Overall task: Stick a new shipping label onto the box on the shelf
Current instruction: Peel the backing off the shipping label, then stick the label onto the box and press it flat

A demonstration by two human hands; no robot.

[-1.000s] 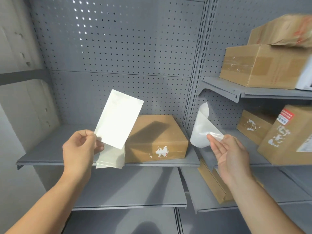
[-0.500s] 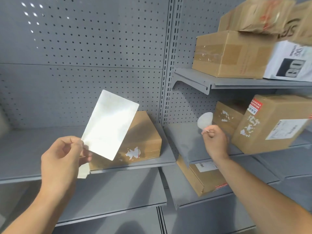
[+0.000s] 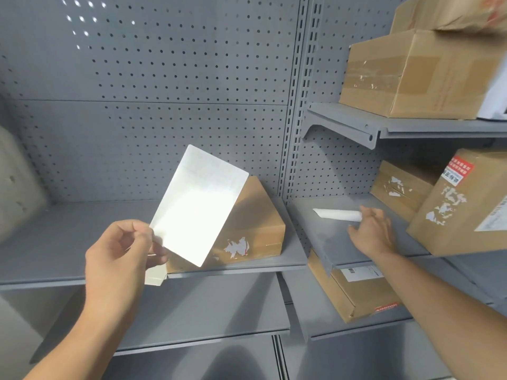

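My left hand (image 3: 120,259) is raised, thumb and fingers pinched together; my right hand (image 3: 373,234) (arm stretched forward) reaches out, fingers loosely spread.

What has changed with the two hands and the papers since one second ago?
The right hand carried the curled backing paper right and laid it on the right shelf, fingers now opening. The left hand still holds the label before the box.
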